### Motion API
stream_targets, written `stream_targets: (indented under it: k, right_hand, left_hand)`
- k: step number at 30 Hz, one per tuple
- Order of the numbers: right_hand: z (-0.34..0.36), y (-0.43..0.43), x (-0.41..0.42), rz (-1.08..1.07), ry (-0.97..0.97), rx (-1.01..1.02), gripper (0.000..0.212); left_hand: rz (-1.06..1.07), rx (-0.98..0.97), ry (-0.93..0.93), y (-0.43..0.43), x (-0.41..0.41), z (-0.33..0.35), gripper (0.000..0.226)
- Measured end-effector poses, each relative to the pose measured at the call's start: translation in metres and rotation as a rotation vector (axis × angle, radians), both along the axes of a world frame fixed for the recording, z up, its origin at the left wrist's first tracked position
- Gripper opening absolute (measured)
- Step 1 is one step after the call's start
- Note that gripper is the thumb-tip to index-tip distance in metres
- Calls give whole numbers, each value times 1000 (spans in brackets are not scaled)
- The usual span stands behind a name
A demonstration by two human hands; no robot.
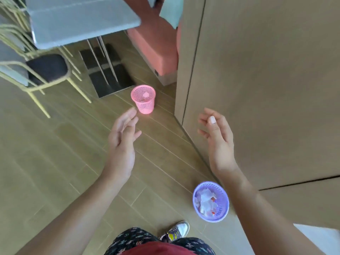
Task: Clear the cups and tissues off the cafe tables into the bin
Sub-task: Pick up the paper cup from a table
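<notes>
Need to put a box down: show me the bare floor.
Widest: floor left of the left hand, this side of the chair. Narrower strip along the wood panel between pink bin and purple bin. Crowded under the table, among chair legs and its dark base.

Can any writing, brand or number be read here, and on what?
None can be read.
The scraps in the purple bin show red marks, too blurred to tell whether they are print.
The pink bin, shoe and patterned trousers show no words.
</notes>
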State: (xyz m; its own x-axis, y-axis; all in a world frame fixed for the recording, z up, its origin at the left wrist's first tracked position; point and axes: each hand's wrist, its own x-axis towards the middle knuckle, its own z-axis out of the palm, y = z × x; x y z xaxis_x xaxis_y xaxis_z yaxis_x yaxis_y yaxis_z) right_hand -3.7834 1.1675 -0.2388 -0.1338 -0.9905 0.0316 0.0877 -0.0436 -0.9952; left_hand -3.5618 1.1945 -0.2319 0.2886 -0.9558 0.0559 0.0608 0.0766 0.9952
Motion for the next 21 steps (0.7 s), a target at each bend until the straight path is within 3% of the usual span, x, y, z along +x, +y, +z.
stream_targets:
  k: [7, 16, 21]
  right_hand:
    - [28, 13, 134, 298, -8, -74, 44]
    - [45, 103, 351, 588, -29, -112, 56]
    - [44, 171, 470, 776, -51, -124, 45]
  left_hand:
    - [305, -60, 2, 71, 123, 21, 34]
    - [704, -74, 27, 232, 299, 49, 25]
    - [908, -91, 0, 331, 384, 58, 33]
